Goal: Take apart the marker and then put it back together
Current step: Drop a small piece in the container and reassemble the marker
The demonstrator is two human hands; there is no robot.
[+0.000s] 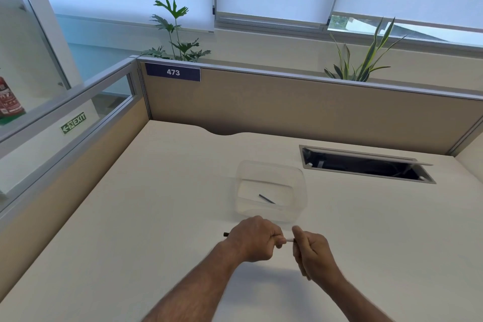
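Both hands hold a marker just above the desk, in front of a clear plastic box. My left hand [254, 239] is closed around the marker's body; only a short white stretch [288, 240] shows between the hands, and a black end [225, 234] sticks out to the left of the fist. My right hand [311, 251] pinches the marker's right end, which the fingers hide. Inside the clear box [298, 206] lies a thin dark stick-like piece [266, 198], slanted on the bottom.
The cream desk [156, 217] is fenced by tan partition walls [287, 107] at the back and left. A cable hatch [366, 165] with its lid up lies at the back right. Plants stand behind the partition.
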